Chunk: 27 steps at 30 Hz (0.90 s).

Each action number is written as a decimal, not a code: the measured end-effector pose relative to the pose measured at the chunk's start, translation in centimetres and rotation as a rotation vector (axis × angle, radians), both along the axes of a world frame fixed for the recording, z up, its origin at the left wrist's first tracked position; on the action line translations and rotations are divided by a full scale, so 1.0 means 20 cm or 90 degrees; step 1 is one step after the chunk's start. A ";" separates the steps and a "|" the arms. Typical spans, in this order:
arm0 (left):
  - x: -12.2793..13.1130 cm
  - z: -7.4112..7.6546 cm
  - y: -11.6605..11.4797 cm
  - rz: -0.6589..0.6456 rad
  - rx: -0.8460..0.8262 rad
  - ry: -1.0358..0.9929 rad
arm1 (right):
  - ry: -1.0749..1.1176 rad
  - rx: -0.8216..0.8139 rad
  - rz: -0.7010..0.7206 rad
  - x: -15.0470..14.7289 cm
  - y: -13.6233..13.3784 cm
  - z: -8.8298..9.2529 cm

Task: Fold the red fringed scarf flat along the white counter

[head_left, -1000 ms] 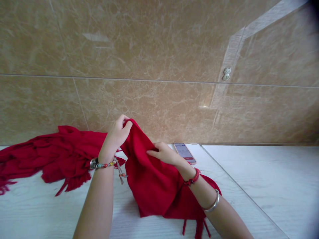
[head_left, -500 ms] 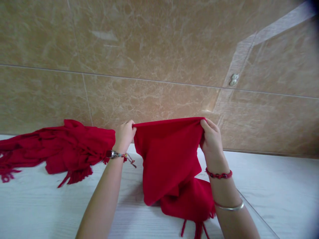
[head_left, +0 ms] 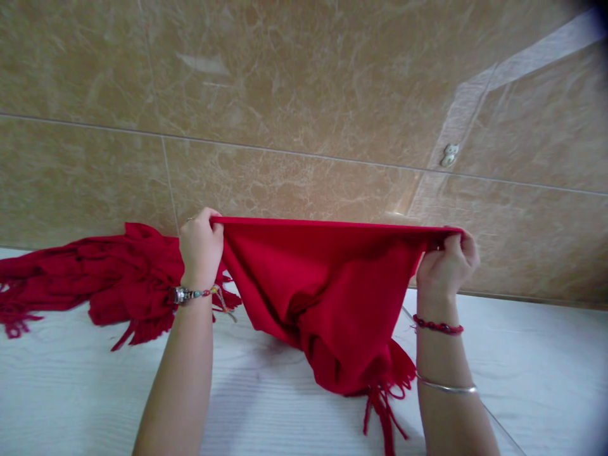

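The person's right hand (head_left: 446, 263), resting midway on the red cloth (head_left: 342, 278) a second ago, has moved outward to grip its upper edge, and the left hand (head_left: 202, 247) has shifted leftward, stretching that edge wider between them.

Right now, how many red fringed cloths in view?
2: the held cloth, stretched between left hand and right hand; the bunched cloth, on the white surface at left. Folds may hide more.

place: tiled indoor room, exact kind unclear | beyond left hand (head_left: 202, 248): glossy brown marbled tiles (head_left: 304, 82) | beyond right hand (head_left: 446, 266): small pale cat-shaped ornament (head_left: 449, 155) | below: white wood-grain surface (head_left: 536, 354)
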<state>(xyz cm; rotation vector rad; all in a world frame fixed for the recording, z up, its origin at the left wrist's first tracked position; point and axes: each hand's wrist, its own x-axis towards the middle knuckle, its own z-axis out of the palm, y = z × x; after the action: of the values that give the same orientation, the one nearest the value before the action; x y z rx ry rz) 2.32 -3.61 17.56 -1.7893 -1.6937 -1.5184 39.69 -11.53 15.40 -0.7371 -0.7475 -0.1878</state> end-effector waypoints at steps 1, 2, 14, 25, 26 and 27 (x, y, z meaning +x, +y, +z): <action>0.00 0.00 0.00 -0.030 -0.007 -0.010 | -0.033 -0.051 -0.097 0.02 0.01 -0.02; 0.01 0.00 0.00 -0.080 -0.027 -0.012 | -0.086 -0.124 -0.171 0.02 0.02 -0.04; 0.30 0.03 -0.17 -0.562 -0.241 0.205 | -0.641 -0.511 0.324 -0.69 0.02 -0.10; 0.23 0.02 -0.12 -0.704 -0.378 0.246 | -0.346 -0.288 -0.048 -0.54 -0.03 0.01; 0.23 0.01 -0.11 -0.740 -0.411 0.242 | -0.317 -0.267 -0.092 -0.50 -0.05 0.03; 0.23 0.00 -0.10 -0.764 -0.434 0.230 | -0.287 -0.249 -0.134 -0.46 -0.06 0.05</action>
<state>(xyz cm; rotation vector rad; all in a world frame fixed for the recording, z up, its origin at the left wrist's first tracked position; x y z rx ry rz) 7.01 -5.62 17.56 -3.5369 -0.9504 -0.6956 30.47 -12.79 16.40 -1.1676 -1.1540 -0.4159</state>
